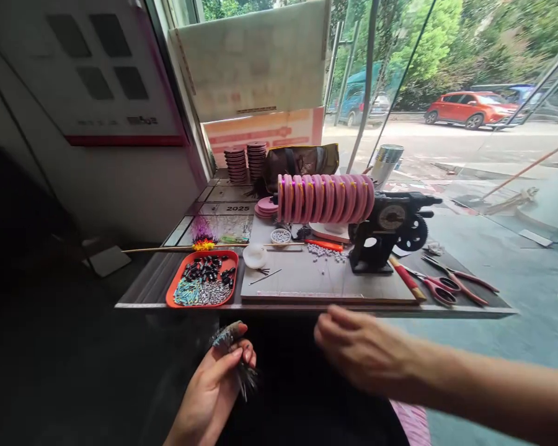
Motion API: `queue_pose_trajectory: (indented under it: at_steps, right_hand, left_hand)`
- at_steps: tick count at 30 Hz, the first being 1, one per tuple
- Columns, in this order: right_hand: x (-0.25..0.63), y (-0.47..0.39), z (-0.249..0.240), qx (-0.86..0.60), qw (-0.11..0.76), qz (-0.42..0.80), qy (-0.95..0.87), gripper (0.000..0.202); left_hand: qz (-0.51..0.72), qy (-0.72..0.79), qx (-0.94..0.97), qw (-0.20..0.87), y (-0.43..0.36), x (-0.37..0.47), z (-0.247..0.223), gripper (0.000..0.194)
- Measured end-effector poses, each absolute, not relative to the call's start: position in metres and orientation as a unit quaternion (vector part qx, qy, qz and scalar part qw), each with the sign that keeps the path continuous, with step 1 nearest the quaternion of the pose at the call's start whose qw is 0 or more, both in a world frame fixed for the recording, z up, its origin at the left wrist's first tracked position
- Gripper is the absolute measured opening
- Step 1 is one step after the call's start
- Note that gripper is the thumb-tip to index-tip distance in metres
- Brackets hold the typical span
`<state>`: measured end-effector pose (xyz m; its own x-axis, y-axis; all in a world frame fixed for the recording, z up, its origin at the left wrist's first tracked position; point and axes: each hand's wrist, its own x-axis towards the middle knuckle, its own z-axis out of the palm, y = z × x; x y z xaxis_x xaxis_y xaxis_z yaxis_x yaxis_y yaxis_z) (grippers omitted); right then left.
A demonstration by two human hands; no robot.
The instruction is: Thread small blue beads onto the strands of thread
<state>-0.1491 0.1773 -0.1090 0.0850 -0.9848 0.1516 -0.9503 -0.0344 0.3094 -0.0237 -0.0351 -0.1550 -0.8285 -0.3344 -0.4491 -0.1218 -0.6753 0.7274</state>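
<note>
The left hand (211,381) is raised in front of the near edge of the dark, flat-topped table (144,290), palm turned up and fingers curled. Its grip is closed around a small bundle of thin dark strands with a grey-blue upper part (225,336); the strands fan out below the fingers, and the upper part rests along the index finger. The bundle is clear of the table, just on the person's side of the red-orange plastic tray (168,290), which contains black pieces (207,269), short blue and yellowish pieces (186,292) and small silvery pieces (215,293).

The right hand (360,347) is well apart from the left, in front of the light grey flat board (297,282) on the table. Its grip is drawn in, fingers bent toward the thumb; whether anything is pinched there cannot be told.

On the board stands a black metal machine with a gear wheel (381,229), a row of upright pink discs (325,199) reaching out from its left side. Beneath the discs are a small white round dish of beads (281,236) and a scatter of loose pale beads (324,253). To the right of the board, scissors with red handles (439,290) lie beside red-handled pliers (467,282).
</note>
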Motion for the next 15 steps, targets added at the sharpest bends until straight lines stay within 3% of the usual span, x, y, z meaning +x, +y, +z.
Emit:
queue_pose_trajectory:
  at_steps: [3,7,10,15]
  right_hand:
    - [-0.115,0.154,-0.132,0.724,0.054,0.042,-0.686,0.007]
    - [-0.101,0.116,-0.148,0.629,0.011,0.234,-0.741,0.016]
    - [-0.102,0.095,-0.15,0.518,-0.066,0.409,-0.748,0.023]
    - [-0.106,0.087,-0.15,0.423,-0.152,0.51,-0.734,0.021]
  left_hand:
    - [-0.857,-0.396,0.312,0.112,-0.049,-0.017,-0.153,0.027]
    - [-0.835,-0.403,0.334,0.17,-0.066,-0.001,-0.15,0.028]
    - [-0.813,-0.431,0.339,0.197,-0.074,0.007,-0.15,0.033]
    - [-0.778,-0.491,0.315,0.235,-0.076,0.0,-0.147,0.034]
